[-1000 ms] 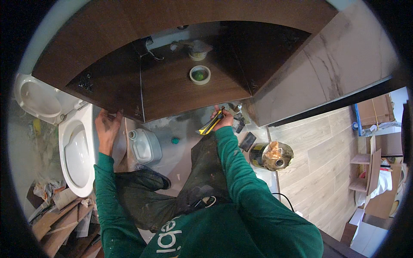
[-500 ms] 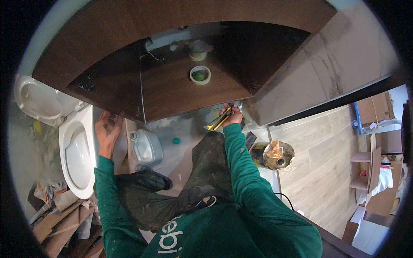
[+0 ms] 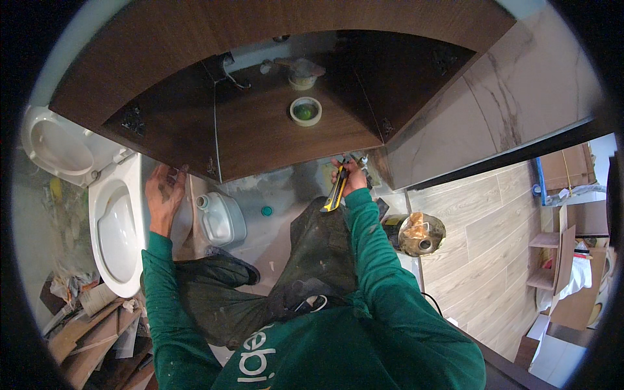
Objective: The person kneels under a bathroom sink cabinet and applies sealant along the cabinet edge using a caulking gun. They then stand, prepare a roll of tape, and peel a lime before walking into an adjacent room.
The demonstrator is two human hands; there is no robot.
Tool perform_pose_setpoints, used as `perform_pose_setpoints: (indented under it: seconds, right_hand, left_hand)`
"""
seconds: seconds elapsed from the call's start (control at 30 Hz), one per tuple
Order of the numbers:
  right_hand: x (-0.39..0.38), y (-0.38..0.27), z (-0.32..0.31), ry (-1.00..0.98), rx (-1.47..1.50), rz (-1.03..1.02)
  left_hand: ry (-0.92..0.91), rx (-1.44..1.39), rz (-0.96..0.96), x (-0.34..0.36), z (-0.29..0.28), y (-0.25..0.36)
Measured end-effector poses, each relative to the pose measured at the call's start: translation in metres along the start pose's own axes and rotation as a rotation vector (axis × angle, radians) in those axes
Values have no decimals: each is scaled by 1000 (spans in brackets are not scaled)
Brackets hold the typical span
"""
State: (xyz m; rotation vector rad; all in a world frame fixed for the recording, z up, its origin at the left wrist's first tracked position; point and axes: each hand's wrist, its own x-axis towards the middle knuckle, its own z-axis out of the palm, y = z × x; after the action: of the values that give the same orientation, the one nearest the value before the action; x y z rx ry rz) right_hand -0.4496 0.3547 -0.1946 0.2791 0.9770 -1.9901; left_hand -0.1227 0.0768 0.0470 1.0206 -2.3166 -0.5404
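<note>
My right hand is closed around a yellow and black utility knife, in front of the lower edge of a dark brown wooden cabinet. The knife's yellow end points down toward my knee. Some of that hand's fingertips are hidden behind the knife. On the left, my left hand has its fingers stretched upward and apart, below the cabinet's lower left corner and next to the toilet bowl. Whether its fingertips touch the cabinet is hard to see.
Inside the cabinet sits a roll of tape. Between my left hand and my legs stands a translucent canister, with a green cap nearby. An open metal can is right of my forearm. Wood scraps lie lower left.
The utility knife has swung from a slanted to a steeper angle, and my right hand has shifted slightly right. My left hand has stayed in nearly the same place.
</note>
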Motion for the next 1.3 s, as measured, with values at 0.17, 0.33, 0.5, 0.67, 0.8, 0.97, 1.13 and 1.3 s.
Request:
perform_pose_setpoints:
  seconds: [0.17,0.33,0.5,0.67,0.8,0.97,1.13,1.3]
  right_hand:
    - [4,-7,4,59,-34,42]
    - [8,-1,3,19,-22,76]
    - [4,-7,-11,-39,13,81]
    - [3,-11,-9,-42,-26,87]
    - [7,-8,2,15,-34,102]
    - [15,-1,11,-31,-50,157]
    - [13,-3,5,-8,-21,178]
    - [6,-16,-6,-68,-103,136]
  left_hand:
    - [29,-108,86,1,7,-12]
    - [24,-71,87,1,8,-18]
    - [0,-36,29,0,8,-15]
    - [16,-102,16,0,9,-10]
    - [5,-62,-7,0,8,-7]
    - [24,-149,45,-1,9,-7]
    - [-1,-72,30,-1,8,-13]
    - [4,0,67,-1,7,-16]
